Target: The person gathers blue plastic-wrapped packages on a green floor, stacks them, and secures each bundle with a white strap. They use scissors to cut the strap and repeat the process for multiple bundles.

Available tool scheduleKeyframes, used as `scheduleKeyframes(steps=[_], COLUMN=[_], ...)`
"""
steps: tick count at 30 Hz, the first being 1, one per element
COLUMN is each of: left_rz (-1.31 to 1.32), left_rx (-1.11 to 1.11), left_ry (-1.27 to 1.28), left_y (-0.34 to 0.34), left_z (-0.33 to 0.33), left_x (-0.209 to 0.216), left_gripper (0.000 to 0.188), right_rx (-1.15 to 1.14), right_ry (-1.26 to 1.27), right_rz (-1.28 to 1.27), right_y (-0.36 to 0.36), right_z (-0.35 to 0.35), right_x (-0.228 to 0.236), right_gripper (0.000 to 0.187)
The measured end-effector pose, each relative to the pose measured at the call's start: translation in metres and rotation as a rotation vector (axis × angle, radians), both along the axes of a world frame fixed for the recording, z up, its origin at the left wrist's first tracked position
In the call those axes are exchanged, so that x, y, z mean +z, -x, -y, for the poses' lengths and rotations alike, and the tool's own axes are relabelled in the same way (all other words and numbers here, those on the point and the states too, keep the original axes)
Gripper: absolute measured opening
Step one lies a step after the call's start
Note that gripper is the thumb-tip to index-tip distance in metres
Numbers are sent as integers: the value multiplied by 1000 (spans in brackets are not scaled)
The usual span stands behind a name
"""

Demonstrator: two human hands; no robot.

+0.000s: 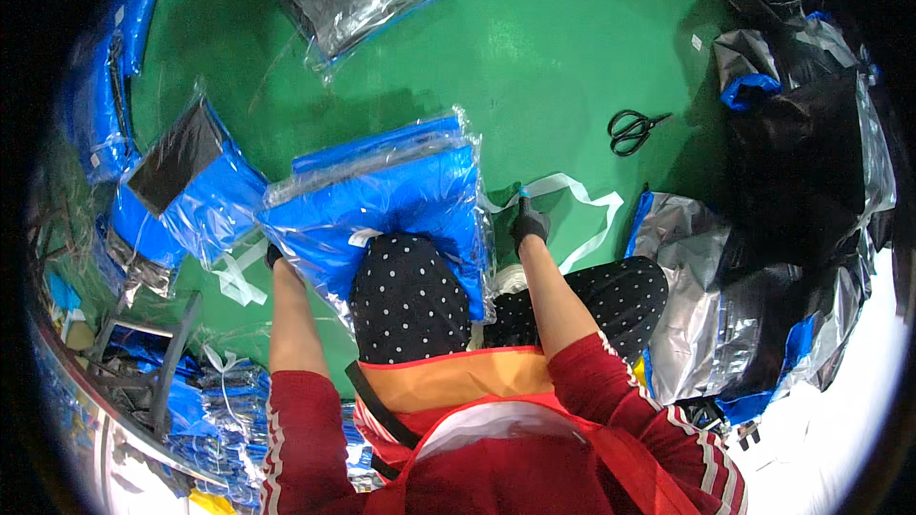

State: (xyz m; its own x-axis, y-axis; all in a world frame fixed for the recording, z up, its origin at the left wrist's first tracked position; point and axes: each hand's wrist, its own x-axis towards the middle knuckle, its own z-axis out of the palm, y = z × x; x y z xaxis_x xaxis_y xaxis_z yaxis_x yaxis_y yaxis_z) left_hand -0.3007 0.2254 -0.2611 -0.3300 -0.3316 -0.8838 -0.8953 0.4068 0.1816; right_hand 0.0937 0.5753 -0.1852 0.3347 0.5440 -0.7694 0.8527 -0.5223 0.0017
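The left hand (275, 255), in a dark glove, is tucked under the left edge of a stack of blue garments in clear plastic bags (382, 195) that rests on the person's knee; how its fingers close cannot be told. The right hand (529, 223), also gloved, is closed around a white packing strap (582, 193) just right of the stack. Beyond that hand, well apart on the green floor (534, 57), lie black scissors (632, 130).
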Motion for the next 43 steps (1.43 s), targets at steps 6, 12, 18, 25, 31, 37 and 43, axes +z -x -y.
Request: scheduleKeyframes(steps=[6,12,18,25,31,37,43], left_rz=[-469,-778,-924,-707,-90,-321,-578], left_rx=[367,301,-2193,-1395,-1136,-1619,-2191], left_ry=[-227,-897,-415,-806,-1404,-948,-1172], left_y=[-28,-32,-174,-118,-112,-101,-134], left_z=[17,-78,-265,-268,-304,-317,-255], left_x=[68,320,434,401,348,387,451], left_gripper=[37,24,31,43,51,46,28], right_rx=[-1283,-526,881,929,891,1633,263], right_ry=[-272,-433,-185,-339,-249,-923,40], right_rz=[-985,-1298,-1248,-1237,-1199,-834,-935], right_y=[43,118,169,131,134,94,-53], right_z=[0,-38,14,-39,-81,-144,-254], right_x=[24,158,274,281,297,244,136], right_gripper=[22,36,62,59,63,57,41])
